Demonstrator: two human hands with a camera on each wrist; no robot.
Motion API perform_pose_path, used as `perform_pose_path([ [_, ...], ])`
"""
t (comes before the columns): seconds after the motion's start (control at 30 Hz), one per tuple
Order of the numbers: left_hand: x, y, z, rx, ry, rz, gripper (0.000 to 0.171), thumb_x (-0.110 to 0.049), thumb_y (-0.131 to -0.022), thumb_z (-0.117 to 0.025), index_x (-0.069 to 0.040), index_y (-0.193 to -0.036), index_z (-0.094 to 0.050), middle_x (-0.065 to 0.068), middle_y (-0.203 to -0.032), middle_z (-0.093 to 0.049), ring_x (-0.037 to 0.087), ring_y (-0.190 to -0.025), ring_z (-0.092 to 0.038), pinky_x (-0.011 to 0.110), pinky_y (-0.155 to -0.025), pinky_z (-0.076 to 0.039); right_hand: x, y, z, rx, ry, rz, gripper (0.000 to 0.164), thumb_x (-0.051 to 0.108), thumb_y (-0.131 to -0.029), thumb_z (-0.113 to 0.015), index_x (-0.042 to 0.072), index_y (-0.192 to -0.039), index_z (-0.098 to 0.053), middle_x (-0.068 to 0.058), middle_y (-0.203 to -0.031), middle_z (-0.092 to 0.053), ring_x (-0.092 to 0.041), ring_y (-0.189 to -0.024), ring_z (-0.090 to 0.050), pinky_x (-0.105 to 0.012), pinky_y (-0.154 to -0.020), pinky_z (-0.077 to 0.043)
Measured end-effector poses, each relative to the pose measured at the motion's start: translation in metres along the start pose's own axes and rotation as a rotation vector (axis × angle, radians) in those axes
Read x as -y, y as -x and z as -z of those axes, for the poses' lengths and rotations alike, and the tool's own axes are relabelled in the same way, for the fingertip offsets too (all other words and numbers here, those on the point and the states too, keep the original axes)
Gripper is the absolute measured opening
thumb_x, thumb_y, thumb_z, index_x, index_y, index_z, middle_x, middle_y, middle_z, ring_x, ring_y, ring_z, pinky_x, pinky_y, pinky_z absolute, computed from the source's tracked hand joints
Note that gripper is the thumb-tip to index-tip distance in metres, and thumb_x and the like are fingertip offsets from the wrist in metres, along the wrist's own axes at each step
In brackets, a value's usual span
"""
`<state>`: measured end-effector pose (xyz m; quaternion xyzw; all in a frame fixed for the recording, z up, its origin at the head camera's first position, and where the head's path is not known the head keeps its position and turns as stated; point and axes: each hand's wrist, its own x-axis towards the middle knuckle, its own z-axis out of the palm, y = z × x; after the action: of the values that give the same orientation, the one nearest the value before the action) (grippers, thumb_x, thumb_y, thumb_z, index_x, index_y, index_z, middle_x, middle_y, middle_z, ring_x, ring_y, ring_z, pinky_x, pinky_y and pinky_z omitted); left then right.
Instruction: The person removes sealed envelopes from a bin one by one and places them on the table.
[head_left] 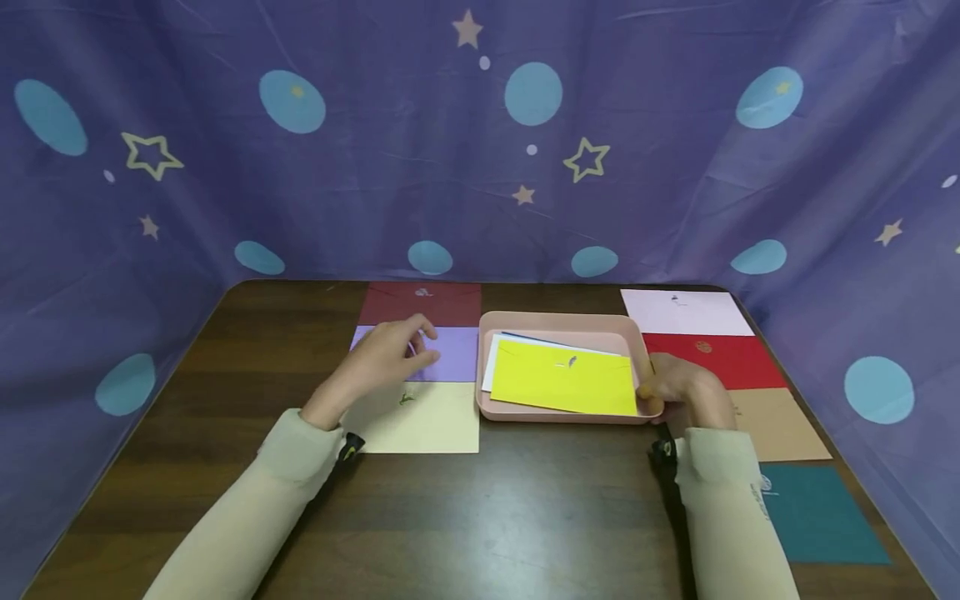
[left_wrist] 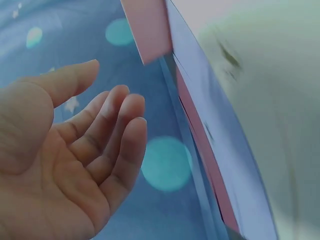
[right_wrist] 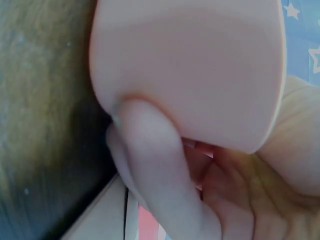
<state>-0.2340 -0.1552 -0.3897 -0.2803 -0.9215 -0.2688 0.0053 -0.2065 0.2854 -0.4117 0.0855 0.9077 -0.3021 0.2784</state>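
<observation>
Well, left of the shallow pink rectangular tray (head_left: pixel 555 321) toward the far side of the dark wooden bench (head_left: pixel 525 517), the left hand (head_left: pixel 384 354) hung above a lilac paper envelope (head_left: pixel 457 354), its grip loosely spread, with a maroon envelope (head_left: pixel 423 304) and cream envelope (head_left: pixel 442 425) adjoining. Inside the tray, a bright yellow envelope (head_left: pixel 562 383) overlapped white paper (head_left: pixel 491 371). At the tray's right end, the right hand (head_left: pixel 686 383) had its grip pinching the wall. Beyond that end lay pinkish-white (head_left: pixel 682 312), red (head_left: pixel 738 362), tan (head_left: pixel 787 425) and teal (head_left: pixel 832 517) envelopes.

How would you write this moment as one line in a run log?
left hand: empty, over lilac envelope | right hand: gripping pink tray by right end | in tray: yellow envelope on top
</observation>
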Motion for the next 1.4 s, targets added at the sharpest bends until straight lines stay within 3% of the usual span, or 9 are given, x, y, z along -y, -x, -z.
perform_pose_path([
  [0.3,-0.049,-0.047,-0.024,0.116,-0.005,-0.187,0.031,-0.025,-0.087,-0.069,-0.012,-0.113,-0.060,-0.001,-0.097,-0.064,0.012,-0.088,-0.058,0.030,-0.077,-0.047,-0.009,0.007,0.000,-0.022,-0.035,0.022,0.059,0.013,-0.065,-0.082,-0.003,-0.108,-0.046,-0.018,-0.094,-0.055,-0.028,-0.071,-0.062,-0.033,-0.063,-0.056],
  [0.47,-0.066,-0.066,-0.039,0.229,0.037,-0.229,0.038,-0.027,-0.089,-0.067,-0.009,-0.122,-0.058,0.004,-0.115,-0.061,0.015,-0.103,-0.054,0.033,-0.088,-0.044,-0.008,0.008,-0.002,-0.034,-0.022,0.025,0.058,0.013,-0.068,-0.081,-0.004,-0.111,-0.045,-0.017,-0.095,-0.054,-0.027,-0.070,-0.062,-0.033,-0.063,-0.056],
  [0.7,-0.078,-0.082,-0.052,0.336,-0.019,-0.224,0.045,-0.028,-0.088,-0.069,-0.007,-0.126,-0.056,0.005,-0.125,-0.056,0.021,-0.126,-0.031,0.039,-0.103,-0.030,-0.006,0.007,-0.002,-0.024,-0.023,0.049,0.060,0.012,-0.067,-0.081,-0.004,-0.112,-0.044,-0.017,-0.096,-0.054,-0.026,-0.071,-0.062,-0.033,-0.063,-0.056],
  [0.9,-0.079,-0.087,-0.057,0.363,-0.078,-0.211,0.050,-0.028,-0.088,-0.070,-0.004,-0.128,-0.053,0.007,-0.128,-0.054,0.023,-0.126,-0.034,0.042,-0.106,-0.022,-0.005,0.005,-0.002,-0.011,-0.019,0.066,0.054,0.008,-0.068,-0.077,-0.005,-0.108,-0.044,-0.018,-0.094,-0.053,-0.026,-0.068,-0.063,-0.034,-0.061,-0.056],
  [1.13,-0.077,-0.090,-0.066,0.412,-0.113,-0.134,0.055,-0.029,-0.088,-0.069,-0.006,-0.133,-0.047,0.005,-0.134,-0.049,0.020,-0.127,-0.035,0.035,-0.105,-0.029,-0.006,0.006,-0.004,-0.005,-0.031,0.101,0.044,0.005,-0.072,-0.072,-0.006,-0.104,-0.044,-0.018,-0.091,-0.052,-0.025,-0.064,-0.063,-0.035,-0.059,-0.056],
  [1.4,-0.073,-0.093,-0.070,0.429,-0.148,-0.077,0.058,-0.032,-0.086,-0.071,-0.009,-0.134,-0.046,0.005,-0.139,-0.045,0.020,-0.131,-0.030,0.037,-0.107,-0.027,-0.004,0.001,-0.003,-0.003,-0.035,0.093,0.045,0.006,-0.072,-0.072,-0.006,-0.105,-0.043,-0.019,-0.091,-0.051,-0.026,-0.066,-0.063,-0.034,-0.059,-0.056],
])
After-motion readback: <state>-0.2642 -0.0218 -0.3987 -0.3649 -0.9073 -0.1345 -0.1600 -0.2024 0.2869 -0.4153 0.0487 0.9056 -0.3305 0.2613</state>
